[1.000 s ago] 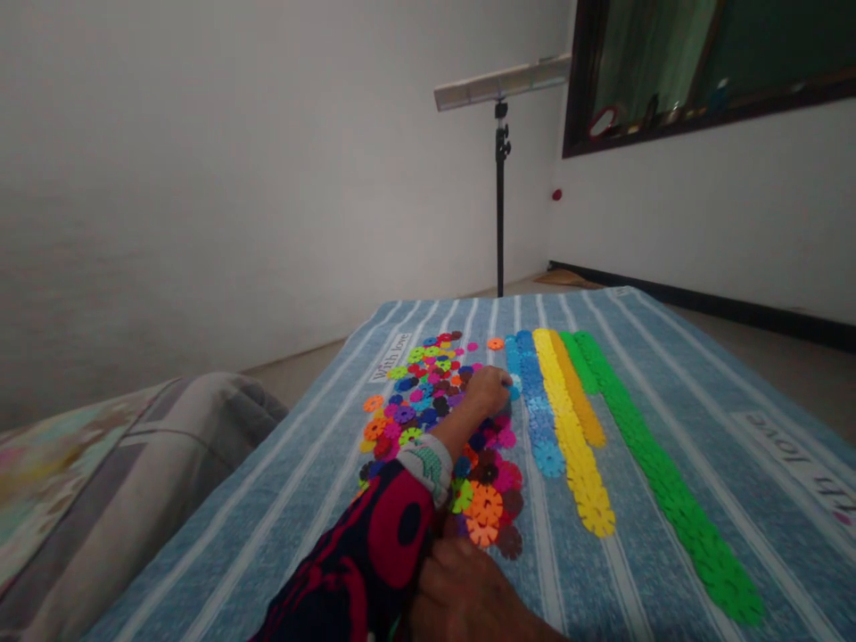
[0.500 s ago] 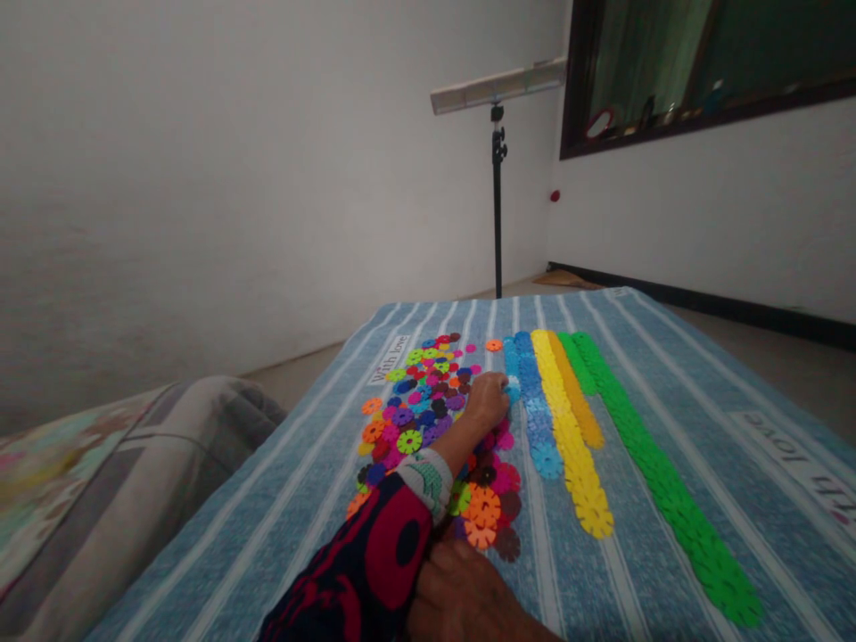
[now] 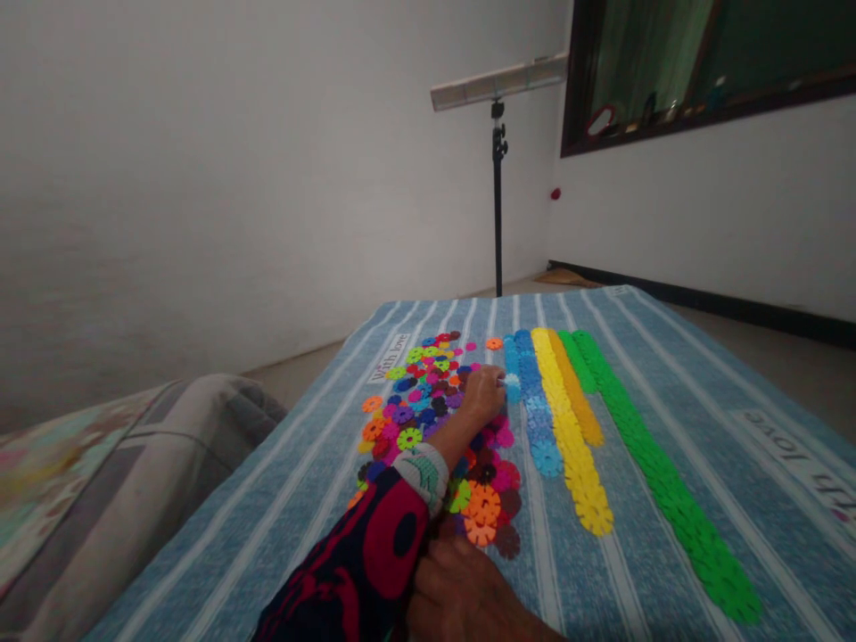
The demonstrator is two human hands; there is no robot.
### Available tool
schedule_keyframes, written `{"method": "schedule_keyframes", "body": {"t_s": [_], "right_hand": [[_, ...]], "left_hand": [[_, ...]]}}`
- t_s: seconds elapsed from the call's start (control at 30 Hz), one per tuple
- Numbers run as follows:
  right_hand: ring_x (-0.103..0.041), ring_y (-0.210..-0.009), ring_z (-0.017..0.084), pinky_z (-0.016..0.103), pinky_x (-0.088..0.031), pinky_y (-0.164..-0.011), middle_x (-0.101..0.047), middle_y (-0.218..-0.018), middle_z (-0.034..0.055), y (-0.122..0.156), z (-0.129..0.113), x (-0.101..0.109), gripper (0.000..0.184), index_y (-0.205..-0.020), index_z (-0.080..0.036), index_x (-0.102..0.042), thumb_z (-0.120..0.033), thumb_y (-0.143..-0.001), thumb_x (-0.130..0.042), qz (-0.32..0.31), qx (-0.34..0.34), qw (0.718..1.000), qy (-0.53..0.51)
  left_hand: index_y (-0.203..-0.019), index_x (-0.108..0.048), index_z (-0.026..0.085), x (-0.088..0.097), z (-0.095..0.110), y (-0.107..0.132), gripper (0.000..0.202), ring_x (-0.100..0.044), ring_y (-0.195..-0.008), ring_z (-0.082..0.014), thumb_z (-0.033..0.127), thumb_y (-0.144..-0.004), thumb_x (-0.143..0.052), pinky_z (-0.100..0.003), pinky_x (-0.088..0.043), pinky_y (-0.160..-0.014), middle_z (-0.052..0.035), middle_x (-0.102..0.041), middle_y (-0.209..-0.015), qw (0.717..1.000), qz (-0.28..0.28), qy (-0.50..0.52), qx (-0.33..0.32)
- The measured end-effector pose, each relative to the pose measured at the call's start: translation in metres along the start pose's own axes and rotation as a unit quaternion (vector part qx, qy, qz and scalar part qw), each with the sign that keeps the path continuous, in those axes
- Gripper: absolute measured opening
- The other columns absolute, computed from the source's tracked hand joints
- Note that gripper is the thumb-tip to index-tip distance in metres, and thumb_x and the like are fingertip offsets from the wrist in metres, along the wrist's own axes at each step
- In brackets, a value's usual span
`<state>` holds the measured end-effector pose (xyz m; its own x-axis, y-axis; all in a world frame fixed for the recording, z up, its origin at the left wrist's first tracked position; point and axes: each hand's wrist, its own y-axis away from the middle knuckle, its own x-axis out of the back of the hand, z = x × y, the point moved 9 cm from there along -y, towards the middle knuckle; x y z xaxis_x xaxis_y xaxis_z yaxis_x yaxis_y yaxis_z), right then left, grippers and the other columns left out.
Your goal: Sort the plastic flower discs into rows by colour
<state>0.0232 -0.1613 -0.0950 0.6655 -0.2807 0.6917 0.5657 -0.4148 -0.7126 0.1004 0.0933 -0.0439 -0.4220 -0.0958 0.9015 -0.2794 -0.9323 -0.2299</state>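
My left hand (image 3: 483, 393) reaches out from a dark red-patterned sleeve over a loose pile of mixed-colour snowflake discs (image 3: 434, 401). Its fingers are pinched on a light blue disc (image 3: 512, 382) at the edge of the blue row (image 3: 535, 401). Beside the blue row lie a yellow row (image 3: 573, 446), a shorter orange-yellow row (image 3: 579, 397) and a long green row (image 3: 662, 481). My right hand (image 3: 461, 590) rests low on the cloth beside the left sleeve, near several larger orange and dark red discs (image 3: 485, 513). Its fingers are tucked out of sight.
Everything lies on a blue striped cloth (image 3: 669, 357) printed "With love". A grey folded blanket (image 3: 134, 481) sits at the left. A black stand with a light bar (image 3: 498, 196) rises behind the far edge. A dark framed window (image 3: 702, 62) is on the right wall.
My left hand has shifted slightly away and back toward the blue row with the light blue disc pinched in it. The right hand has stayed in place.
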Motion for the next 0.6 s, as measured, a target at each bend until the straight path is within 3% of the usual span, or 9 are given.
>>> {"method": "schedule_keyframes", "body": {"t_s": [0.13,0.27,0.4,0.6], "right_hand": [[-0.051,-0.082,0.019,0.034,-0.039,-0.064,-0.061,-0.085,0.0037,0.001,-0.001,0.001,0.017,-0.078,-0.021,-0.055,-0.029,-0.091,-0.062,-0.005,-0.01,1.0,-0.007],[-0.05,-0.081,0.019,0.034,-0.04,-0.068,-0.06,-0.083,0.0038,0.001,-0.002,0.007,0.017,-0.076,-0.021,-0.054,-0.027,-0.091,-0.061,0.01,-0.008,1.0,0.0],[-0.05,-0.08,0.019,0.035,-0.042,-0.074,-0.058,-0.079,0.0031,0.002,-0.001,0.013,0.015,-0.076,-0.021,-0.055,-0.023,-0.09,-0.061,0.029,-0.011,0.999,0.006],[-0.051,-0.087,0.02,0.036,-0.043,-0.08,-0.063,-0.089,0.0031,0.0,0.0,0.018,0.005,-0.088,-0.021,-0.059,-0.024,-0.088,-0.064,0.022,-0.017,1.0,-0.014]], "left_hand": [[-0.098,-0.075,0.014,0.004,-0.011,0.005,0.026,-0.068,-0.093,-0.0188,0.011,-0.079,-0.058,-0.027,-0.051,-0.087,-0.0081,-0.076,-0.098,0.998,-0.035,-0.027,0.039],[-0.102,-0.075,0.014,-0.002,-0.007,0.008,0.029,-0.069,-0.093,-0.0182,0.011,-0.079,-0.059,-0.026,-0.051,-0.085,-0.008,-0.077,-0.099,0.995,-0.078,-0.033,0.055],[-0.099,-0.076,0.016,-0.009,0.003,0.004,0.028,-0.068,-0.097,-0.0188,0.009,-0.077,-0.06,-0.026,-0.05,-0.086,-0.0069,-0.076,-0.099,0.994,-0.083,-0.047,0.045],[-0.099,-0.075,0.015,-0.015,0.003,0.002,0.029,-0.068,-0.098,-0.0195,0.008,-0.077,-0.059,-0.026,-0.049,-0.086,-0.0088,-0.076,-0.1,0.995,-0.081,-0.053,0.038]]}}
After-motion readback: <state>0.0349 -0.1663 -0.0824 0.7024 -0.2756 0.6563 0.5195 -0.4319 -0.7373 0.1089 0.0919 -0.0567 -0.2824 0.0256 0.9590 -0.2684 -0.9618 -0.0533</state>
